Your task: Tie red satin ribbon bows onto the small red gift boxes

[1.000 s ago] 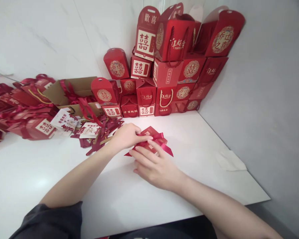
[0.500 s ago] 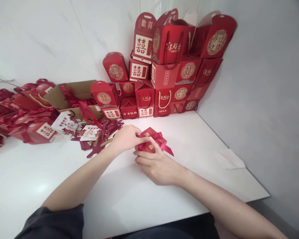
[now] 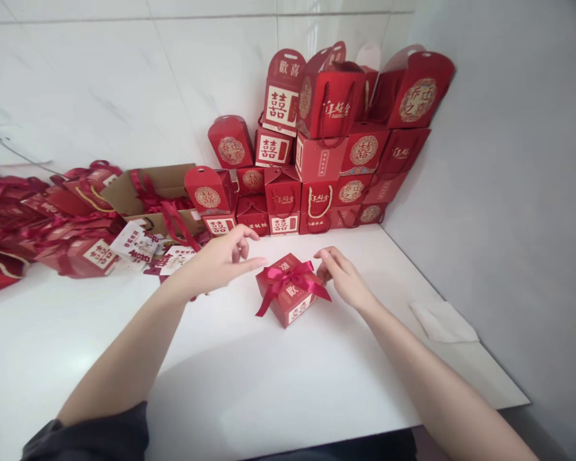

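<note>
A small red gift box (image 3: 287, 312) sits on the white table, tied with a dark pink satin ribbon bow (image 3: 294, 276) on its top. One ribbon tail hangs over the box's left side and the other reaches right. My left hand (image 3: 225, 257) hovers just left of the box, thumb and fingers apart, with nothing in it. At the box's right side is my right hand (image 3: 343, 276), its fingers loosely curved and holding nothing. Whether its fingertips touch the box I cannot tell.
Stacked red gift boxes (image 3: 322, 166) line the wall behind. Further left stand an open cardboard box (image 3: 166, 186) with ribbons and a pile of ribboned red boxes (image 3: 72, 246). Printed cards (image 3: 137, 243) lie before it. A white cloth (image 3: 444, 321) rests on the table (image 3: 269, 384) at right.
Both hands have let go of the ribbon and moved apart, left hand leftward, right hand to the right. The bow and the box are now uncovered. The camera view has tilted up slightly.
</note>
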### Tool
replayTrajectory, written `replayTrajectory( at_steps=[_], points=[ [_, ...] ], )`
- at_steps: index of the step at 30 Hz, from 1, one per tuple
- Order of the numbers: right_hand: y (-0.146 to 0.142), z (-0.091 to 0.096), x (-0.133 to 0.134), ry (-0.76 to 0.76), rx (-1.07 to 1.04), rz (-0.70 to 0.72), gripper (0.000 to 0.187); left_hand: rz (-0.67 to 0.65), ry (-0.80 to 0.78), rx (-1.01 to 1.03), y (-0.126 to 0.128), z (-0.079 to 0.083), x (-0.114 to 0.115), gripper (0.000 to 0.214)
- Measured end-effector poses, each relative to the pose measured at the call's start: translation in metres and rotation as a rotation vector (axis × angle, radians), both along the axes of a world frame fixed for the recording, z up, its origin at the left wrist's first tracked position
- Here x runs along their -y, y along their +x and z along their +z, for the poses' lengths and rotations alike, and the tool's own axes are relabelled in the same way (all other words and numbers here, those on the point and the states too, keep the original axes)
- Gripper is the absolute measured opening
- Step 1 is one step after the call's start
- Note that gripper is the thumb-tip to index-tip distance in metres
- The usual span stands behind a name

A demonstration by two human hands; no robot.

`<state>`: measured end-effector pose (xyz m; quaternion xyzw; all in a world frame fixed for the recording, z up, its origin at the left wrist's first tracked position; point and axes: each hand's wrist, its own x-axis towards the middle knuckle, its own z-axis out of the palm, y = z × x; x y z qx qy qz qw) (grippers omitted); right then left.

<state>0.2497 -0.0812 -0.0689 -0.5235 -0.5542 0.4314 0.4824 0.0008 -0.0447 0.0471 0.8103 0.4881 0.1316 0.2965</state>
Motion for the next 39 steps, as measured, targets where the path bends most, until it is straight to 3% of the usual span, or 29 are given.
replayTrajectory(
  at_steps=[2,4,7,9,12,17,20,27,31,33,37,39],
  points=[
    [-0.007,-0.001,0.003,-0.053,-0.152,0.188,0.045,0.050,0.049,-0.018,-0.008,0.003,0.007,0.056],
    [-0.015,-0.001,0.008,-0.078,-0.241,0.327,0.049,-0.008,0.065,-0.087,-0.018,0.001,0.012,0.071],
    [-0.023,-0.006,0.012,-0.081,-0.241,0.342,0.048,-0.166,-0.015,-0.234,-0.033,-0.011,0.019,0.103],
    [-0.025,-0.011,0.012,-0.082,-0.240,0.293,0.045,-0.199,-0.068,-0.266,-0.036,-0.024,0.028,0.114],
    [-0.028,-0.017,0.012,-0.092,-0.272,0.262,0.042,-0.045,-0.017,-0.209,-0.024,-0.046,0.051,0.116],
    [-0.043,-0.015,0.024,-0.085,-0.302,0.456,0.045,0.299,0.200,-0.195,-0.006,-0.071,0.097,0.111],
    [-0.050,-0.013,0.032,-0.070,-0.280,0.504,0.044,0.348,0.190,-0.208,-0.021,-0.074,0.113,0.102],
    [-0.062,-0.016,0.045,-0.045,-0.194,0.731,0.043,0.427,0.222,-0.165,-0.056,-0.079,0.135,0.123],
    [-0.070,-0.019,0.050,-0.023,-0.063,0.744,0.037,0.513,0.325,-0.073,-0.062,-0.090,0.141,0.106],
    [-0.070,-0.022,0.049,-0.035,-0.030,0.695,0.035,0.461,0.291,-0.041,-0.070,-0.090,0.141,0.101],
    [-0.063,-0.024,0.044,-0.066,0.042,0.619,0.032,0.161,0.128,-0.059,-0.100,-0.076,0.142,0.090],
    [-0.061,-0.024,0.043,-0.080,0.058,0.614,0.031,0.089,0.087,-0.072,-0.118,-0.069,0.145,0.086]
  ],
)
